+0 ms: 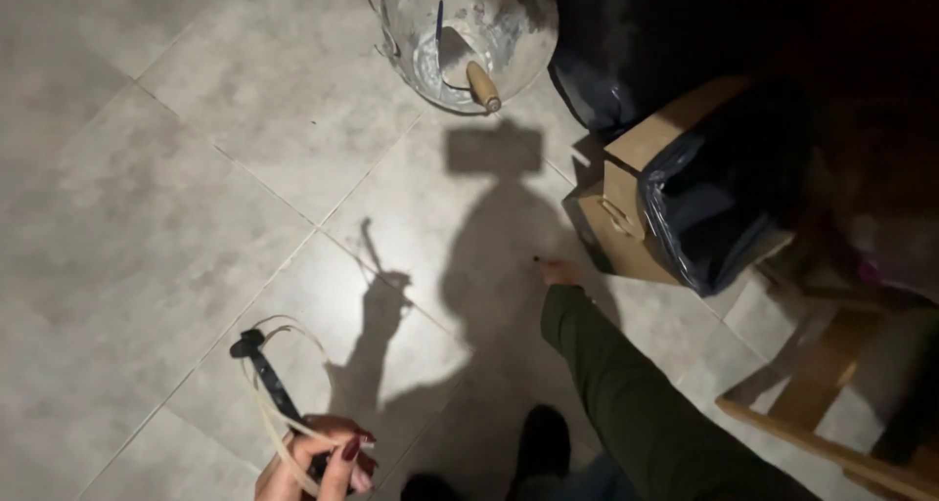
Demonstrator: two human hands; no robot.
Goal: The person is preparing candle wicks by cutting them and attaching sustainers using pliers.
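Her left hand (313, 462) has its fingers clamped on a dark tool (269, 384) and a loop of pale cord (279, 413), low over the tiled floor (147, 168). The right hand (559, 271) (mostly sleeve) reaches toward a cardboard box (636, 198); I cannot tell how its fingers sit.

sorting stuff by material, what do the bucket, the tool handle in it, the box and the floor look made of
Bucket: probably plastic, pale, smeared with dried grey-white residue.
Tool handle: looks like wood, tan, rounded end, smooth.
Box: brown cardboard, matte, with folded flaps; a dark glossy plastic bag sits in it.
Floor: grey tiles, stone or ceramic look, slight sheen, thin grout lines.
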